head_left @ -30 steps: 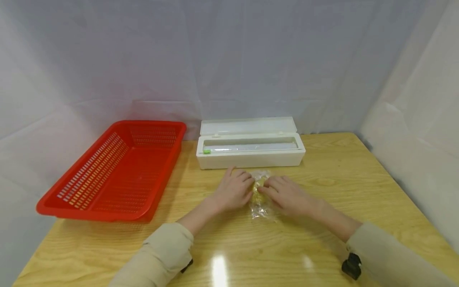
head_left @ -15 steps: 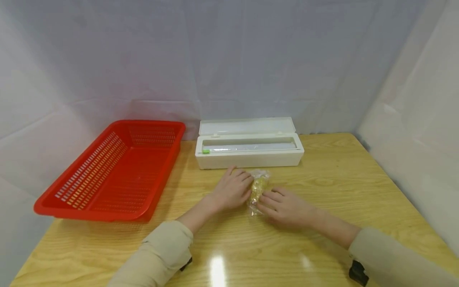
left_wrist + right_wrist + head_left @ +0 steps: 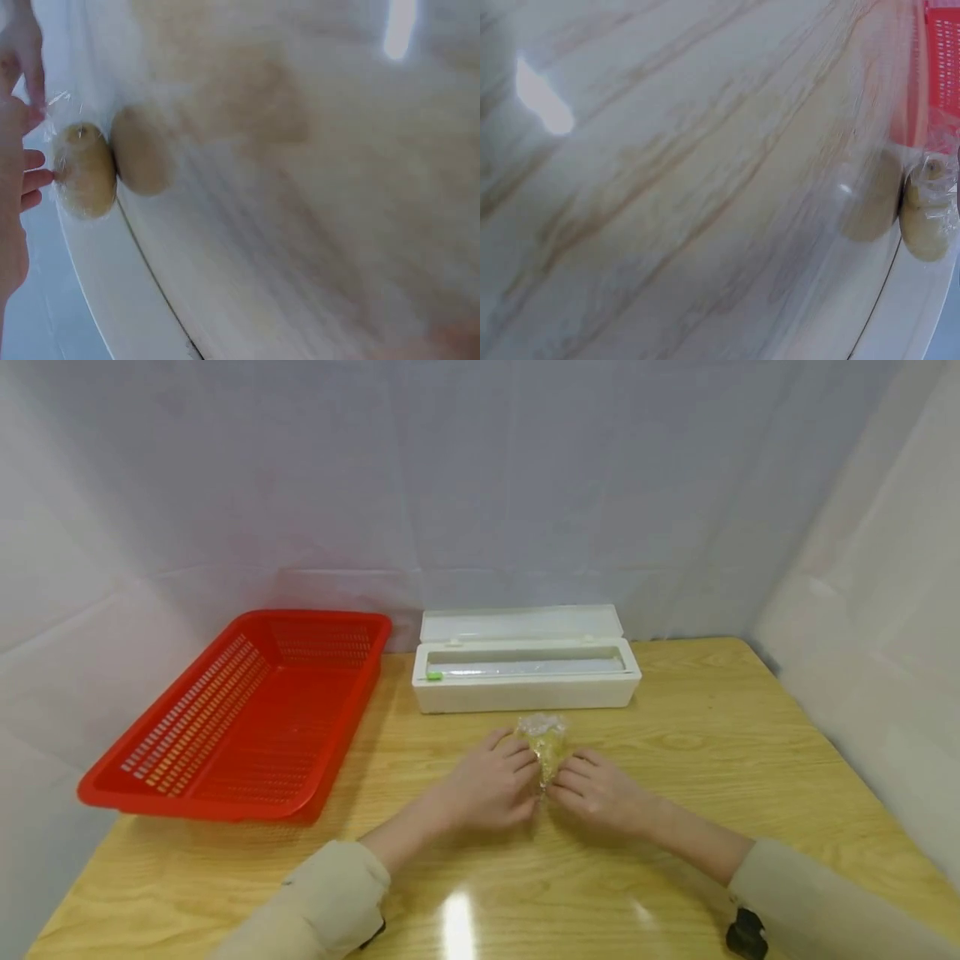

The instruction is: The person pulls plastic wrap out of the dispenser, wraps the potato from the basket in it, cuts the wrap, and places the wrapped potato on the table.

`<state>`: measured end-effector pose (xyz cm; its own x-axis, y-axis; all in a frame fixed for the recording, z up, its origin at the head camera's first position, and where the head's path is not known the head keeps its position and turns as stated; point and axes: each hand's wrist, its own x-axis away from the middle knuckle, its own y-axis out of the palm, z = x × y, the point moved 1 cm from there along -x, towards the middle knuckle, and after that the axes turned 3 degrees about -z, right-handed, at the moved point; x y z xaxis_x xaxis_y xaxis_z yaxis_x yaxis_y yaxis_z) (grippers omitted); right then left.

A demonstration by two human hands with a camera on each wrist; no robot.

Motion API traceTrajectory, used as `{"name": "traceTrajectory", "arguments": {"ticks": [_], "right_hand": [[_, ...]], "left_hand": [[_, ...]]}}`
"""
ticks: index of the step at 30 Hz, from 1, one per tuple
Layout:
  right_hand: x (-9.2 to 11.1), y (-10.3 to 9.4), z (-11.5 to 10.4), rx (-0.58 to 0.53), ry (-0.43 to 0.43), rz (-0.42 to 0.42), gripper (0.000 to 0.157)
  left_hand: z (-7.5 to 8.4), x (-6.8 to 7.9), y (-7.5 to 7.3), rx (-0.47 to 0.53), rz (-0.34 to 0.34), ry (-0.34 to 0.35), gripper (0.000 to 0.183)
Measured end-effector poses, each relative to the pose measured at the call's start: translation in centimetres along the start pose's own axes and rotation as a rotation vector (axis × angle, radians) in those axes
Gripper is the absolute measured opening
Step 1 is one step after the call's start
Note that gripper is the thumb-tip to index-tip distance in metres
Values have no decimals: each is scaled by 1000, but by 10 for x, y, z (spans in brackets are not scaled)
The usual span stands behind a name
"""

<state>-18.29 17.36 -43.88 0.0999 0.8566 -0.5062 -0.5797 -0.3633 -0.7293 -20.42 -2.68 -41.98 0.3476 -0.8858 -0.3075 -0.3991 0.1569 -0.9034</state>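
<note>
A potato point(image 3: 547, 750) wrapped in clear cling film lies on the table between the two hands, its far end and a crumpled tuft of film point(image 3: 542, 723) showing. The left wrist view shows the potato point(image 3: 85, 172) whole, film clinging round it. From the left, my left hand point(image 3: 491, 783) holds the near part of the wrap with bent fingers. My right hand point(image 3: 600, 793) pinches the film at the near right end, close to the left fingertips. At the right wrist view's edge, the potato point(image 3: 924, 225) shows creased film across it.
Behind the hands stands a white cling film dispenser point(image 3: 525, 696), lid up, with a green slide cutter point(image 3: 434, 676) at its left. A red slotted basket point(image 3: 330, 768) sits at the left of the wooden table point(image 3: 720, 718). White sheets hang behind and at the sides.
Right hand has moved from the potato's middle to its near end. Left hand has slid nearer too. The loose film at the near end, spread out before, is now gathered in and mostly hidden.
</note>
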Motion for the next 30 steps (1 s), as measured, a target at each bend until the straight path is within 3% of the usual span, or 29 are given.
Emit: {"name": "traceTrajectory", "arguments": {"ticks": [6,13,16,20,26,30], "right_hand": [[-4,-3,-2,-107,120,26,28],[-8,-4,-3,-189,216,62,32],[-8,-4,-2,-180,204,80,28],[-7,-4,-1,-156,174,61,18],[2,-1,-2,-46,176,-90,56],[6,3,-4,57,167,-138,53]], "left_hand": [[10,4,2,-63,-32,-7,58],[16,5,16,-227,102,-15,26],[16,5,14,-261,88,-28,22],[16,6,11,-252,66,-28,19],[14,6,7,-118,23,-66,18],[11,3,5,-22,10,-113,16]]}}
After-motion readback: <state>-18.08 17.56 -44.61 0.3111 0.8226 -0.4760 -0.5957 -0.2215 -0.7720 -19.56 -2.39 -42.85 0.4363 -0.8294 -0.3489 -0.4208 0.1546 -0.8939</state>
